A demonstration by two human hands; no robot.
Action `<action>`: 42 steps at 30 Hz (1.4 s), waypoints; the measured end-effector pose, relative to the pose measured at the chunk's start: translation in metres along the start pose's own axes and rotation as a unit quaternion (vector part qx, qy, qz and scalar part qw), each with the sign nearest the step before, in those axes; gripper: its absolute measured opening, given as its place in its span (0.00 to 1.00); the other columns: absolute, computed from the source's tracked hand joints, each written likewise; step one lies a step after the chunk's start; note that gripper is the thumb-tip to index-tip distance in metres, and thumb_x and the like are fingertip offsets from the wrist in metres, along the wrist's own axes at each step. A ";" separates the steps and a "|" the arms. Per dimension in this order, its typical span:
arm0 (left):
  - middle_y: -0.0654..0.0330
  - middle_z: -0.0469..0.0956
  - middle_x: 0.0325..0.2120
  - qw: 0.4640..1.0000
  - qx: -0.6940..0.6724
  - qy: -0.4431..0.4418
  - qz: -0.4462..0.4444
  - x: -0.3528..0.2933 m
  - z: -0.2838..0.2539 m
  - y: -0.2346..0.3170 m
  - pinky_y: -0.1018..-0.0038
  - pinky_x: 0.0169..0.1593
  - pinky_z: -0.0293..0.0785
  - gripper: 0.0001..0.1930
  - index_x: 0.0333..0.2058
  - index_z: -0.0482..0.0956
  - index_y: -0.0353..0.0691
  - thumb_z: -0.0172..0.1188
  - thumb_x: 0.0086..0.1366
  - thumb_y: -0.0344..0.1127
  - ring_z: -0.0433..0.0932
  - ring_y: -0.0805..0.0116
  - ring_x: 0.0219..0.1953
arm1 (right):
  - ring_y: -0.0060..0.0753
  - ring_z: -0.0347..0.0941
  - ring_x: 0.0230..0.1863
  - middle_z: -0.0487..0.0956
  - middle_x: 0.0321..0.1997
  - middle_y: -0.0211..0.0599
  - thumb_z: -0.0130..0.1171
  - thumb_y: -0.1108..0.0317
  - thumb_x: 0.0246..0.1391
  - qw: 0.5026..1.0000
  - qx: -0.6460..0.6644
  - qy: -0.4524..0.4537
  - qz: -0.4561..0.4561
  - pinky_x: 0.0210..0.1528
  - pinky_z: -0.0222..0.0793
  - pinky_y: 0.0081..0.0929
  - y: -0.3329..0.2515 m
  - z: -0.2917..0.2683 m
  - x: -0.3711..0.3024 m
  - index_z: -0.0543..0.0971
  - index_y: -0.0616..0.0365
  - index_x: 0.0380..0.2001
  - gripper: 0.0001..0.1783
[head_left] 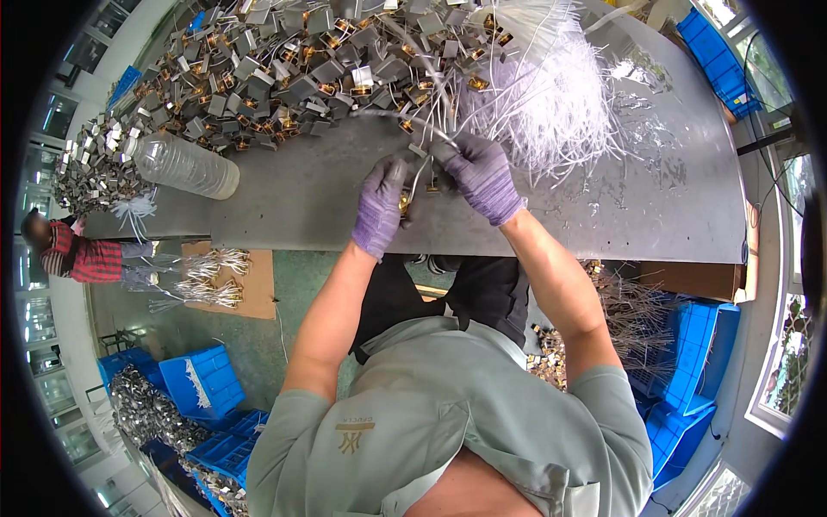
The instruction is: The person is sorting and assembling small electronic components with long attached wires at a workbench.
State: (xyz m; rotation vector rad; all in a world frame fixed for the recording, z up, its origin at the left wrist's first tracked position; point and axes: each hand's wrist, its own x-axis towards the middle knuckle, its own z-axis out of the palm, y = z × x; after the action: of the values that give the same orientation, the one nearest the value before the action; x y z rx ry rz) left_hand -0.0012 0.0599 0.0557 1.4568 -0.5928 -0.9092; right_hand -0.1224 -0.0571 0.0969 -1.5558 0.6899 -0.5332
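Both my hands wear purple gloves with grey fingers and work close together above the near part of the metal table. In my left hand (382,200), curled closed, sits a small part with a brass-coloured piece (404,203). My right hand (481,174) is pinched closed on pale wires (438,135), which run up between the hands toward the heap. Just beyond them spreads a large heap of grey block-shaped parts (250,90) with copper-coloured pieces and wires. To the right of that heap lies a thick bundle of thin white strands (551,103).
A clear plastic bottle (185,165) lies on the table (301,207) at the left, beside another heap of parts (103,164). Blue crates (202,379) stand at lower left, others (689,353) at right. A person in a red checked top (90,258) is at far left.
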 end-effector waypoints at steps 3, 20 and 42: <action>0.64 0.74 0.27 0.999 -0.018 -0.032 -0.012 0.012 0.006 0.010 0.81 0.17 0.65 0.22 0.49 0.72 0.42 0.49 0.67 0.53 0.70 0.79 0.18 | 0.18 0.70 0.16 0.75 0.17 0.30 0.59 0.61 0.56 0.999 0.025 -0.019 0.022 0.19 0.65 0.17 -0.002 -0.001 0.003 0.77 0.63 0.28 0.14; 0.51 0.76 0.35 0.884 -0.465 -0.002 -0.050 0.129 0.016 0.045 0.59 0.45 0.72 0.15 0.34 0.71 0.37 0.59 0.60 0.44 0.76 0.54 0.40 | 0.24 0.70 0.15 0.79 0.27 0.38 0.53 0.64 0.60 0.975 0.187 0.114 0.027 0.16 0.65 0.19 0.021 -0.062 0.027 0.74 0.63 0.41 0.13; 0.58 0.67 0.09 0.983 -0.001 0.090 -0.162 -0.206 -0.188 -0.110 0.76 0.13 0.55 0.23 0.19 0.65 0.40 0.59 0.58 0.53 0.63 0.71 0.08 | 0.41 0.81 0.30 0.80 0.37 0.49 0.50 0.63 0.62 0.923 0.374 -0.031 0.079 0.21 0.74 0.22 0.039 0.084 0.074 0.68 0.63 0.50 0.17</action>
State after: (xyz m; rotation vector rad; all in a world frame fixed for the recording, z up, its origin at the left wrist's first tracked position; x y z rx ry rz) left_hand 0.0198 0.3475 -0.0272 1.6429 -0.2217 -1.0133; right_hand -0.0158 -0.0499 0.0448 -0.7868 0.4720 -0.5374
